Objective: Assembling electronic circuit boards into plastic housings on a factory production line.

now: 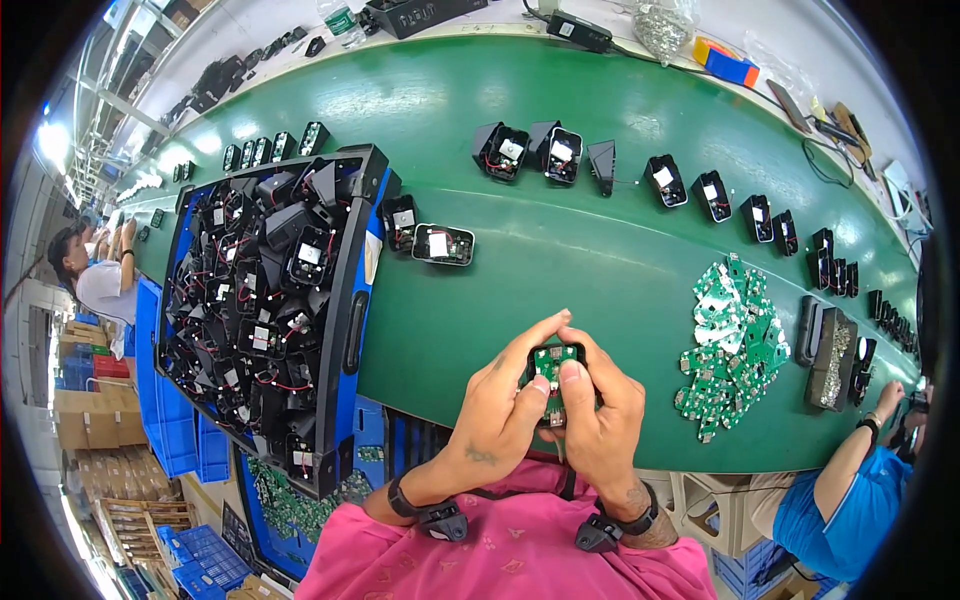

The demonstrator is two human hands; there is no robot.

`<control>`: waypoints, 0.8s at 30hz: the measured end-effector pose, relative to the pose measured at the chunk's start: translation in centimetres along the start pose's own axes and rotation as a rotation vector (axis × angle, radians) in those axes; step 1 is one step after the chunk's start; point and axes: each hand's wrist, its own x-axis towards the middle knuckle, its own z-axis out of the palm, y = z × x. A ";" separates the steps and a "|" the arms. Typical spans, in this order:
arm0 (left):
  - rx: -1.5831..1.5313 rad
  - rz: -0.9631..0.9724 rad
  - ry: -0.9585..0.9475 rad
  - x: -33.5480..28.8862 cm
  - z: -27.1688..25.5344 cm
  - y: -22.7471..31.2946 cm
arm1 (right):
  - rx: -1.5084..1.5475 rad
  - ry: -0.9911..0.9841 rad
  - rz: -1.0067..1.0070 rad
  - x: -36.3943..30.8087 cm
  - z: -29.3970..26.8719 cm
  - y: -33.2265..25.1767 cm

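A small black plastic housing with a green circuit board (549, 359) in its open face is held close in front of me. My left hand (498, 405) wraps its left side, with the thumb on the board. My right hand (606, 408) closes round the other side, and its thumb also presses on the board. Fingertips of both hands meet near the housing's far end. To the right lies a pile of loose green circuit boards (735, 350). Left of my hands, an open black housing (443, 244) with a white block and wires inside rests on the green table (470, 310).
A large black-and-blue crate (352, 330) full of black housings stands at the left. More housings (665, 181) line the table's far side. A long box of small metal parts (832, 360) sits at the right, near a co-worker in blue (850, 500). Another person (105, 285) is far left.
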 end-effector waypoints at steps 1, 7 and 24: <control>0.017 0.000 0.014 0.1 -0.1 -0.5 | -0.001 -0.011 -0.005 0.1 0.2 0.1; 0.103 -0.041 0.110 -0.5 -1.3 -4.1 | -0.329 -0.189 -0.068 0.1 0.7 2.5; 0.502 0.210 0.846 -8.0 -6.5 -9.1 | -0.564 -0.603 -0.513 8.0 14.3 3.8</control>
